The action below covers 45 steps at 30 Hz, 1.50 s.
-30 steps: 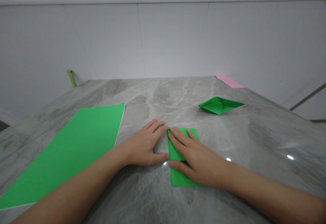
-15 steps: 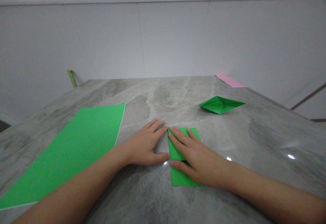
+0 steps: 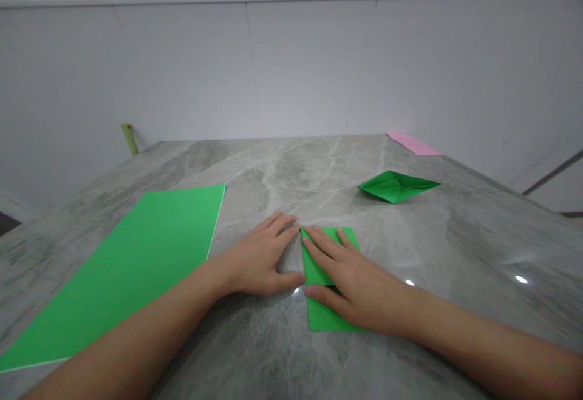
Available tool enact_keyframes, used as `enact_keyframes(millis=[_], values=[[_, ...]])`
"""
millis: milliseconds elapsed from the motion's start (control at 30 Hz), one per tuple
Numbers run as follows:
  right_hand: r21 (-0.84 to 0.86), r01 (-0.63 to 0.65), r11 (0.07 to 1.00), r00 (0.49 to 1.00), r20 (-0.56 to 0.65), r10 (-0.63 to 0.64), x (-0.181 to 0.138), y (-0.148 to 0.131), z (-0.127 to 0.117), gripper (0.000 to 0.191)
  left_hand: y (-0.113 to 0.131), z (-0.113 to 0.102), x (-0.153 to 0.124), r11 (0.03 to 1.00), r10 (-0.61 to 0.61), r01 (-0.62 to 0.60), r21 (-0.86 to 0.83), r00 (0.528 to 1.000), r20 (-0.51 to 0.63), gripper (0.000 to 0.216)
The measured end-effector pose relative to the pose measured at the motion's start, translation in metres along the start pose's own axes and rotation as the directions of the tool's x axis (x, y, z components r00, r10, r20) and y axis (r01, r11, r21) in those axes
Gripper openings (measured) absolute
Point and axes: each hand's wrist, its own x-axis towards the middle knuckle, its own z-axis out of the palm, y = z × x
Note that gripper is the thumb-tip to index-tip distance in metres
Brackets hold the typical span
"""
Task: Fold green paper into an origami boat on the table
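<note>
1. The person's right hand (image 3: 359,288) is lying flat and open on a small folded green paper (image 3: 325,321), with its fingers stretched toward the paper's far left corner and pressing it down; nothing is being pinched or grasped.
2. The left hand (image 3: 259,260) is resting open, palm down, on the bare worktop (image 3: 455,236) just beside the paper's left edge. Its index fingertip is meeting the far left corner and its thumb is pointing at the same edge.
3. The folded paper is sitting about midway between the left and right edges of the worktop, toward the near edge.
4. A large green sheet (image 3: 136,254) is lying flat toward the left edge, well apart from the hands.
5. A folded green pointed shape (image 3: 396,186) is sitting farther back toward the right edge.
6. A pink paper (image 3: 413,144) is lying at the far right corner.
7. A yellow-green stick (image 3: 129,139) is leaning by the far left corner.
</note>
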Motion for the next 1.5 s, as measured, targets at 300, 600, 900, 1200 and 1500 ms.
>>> enact_keyframes(millis=[300,600,900,1200,1500], values=[[0.024,0.02,1.0,0.999,-0.038,-0.019,0.0,0.002,0.003,0.07,-0.001,-0.001,0.0,0.999,0.028,-0.029,-0.031,0.999,-0.022,0.081],[0.005,0.004,1.0,1.0,-0.006,-0.004,0.0,0.001,0.002,0.071,-0.002,-0.001,-0.001,0.999,0.011,-0.011,0.035,1.0,-0.002,0.091],[0.003,0.039,0.999,0.999,0.038,-0.039,-0.002,0.0,-0.002,0.058,0.0,-0.001,-0.001,0.998,0.014,-0.015,0.063,1.0,0.016,0.098],[-0.011,0.056,0.998,0.998,0.043,-0.055,-0.002,-0.001,-0.003,0.057,0.008,-0.001,-0.002,0.991,-0.06,0.039,0.129,0.985,0.16,0.121],[-0.031,0.042,0.999,0.998,0.056,-0.04,-0.002,-0.003,-0.003,0.058,0.011,-0.001,-0.003,0.986,-0.092,0.066,0.15,0.981,0.172,0.123]])
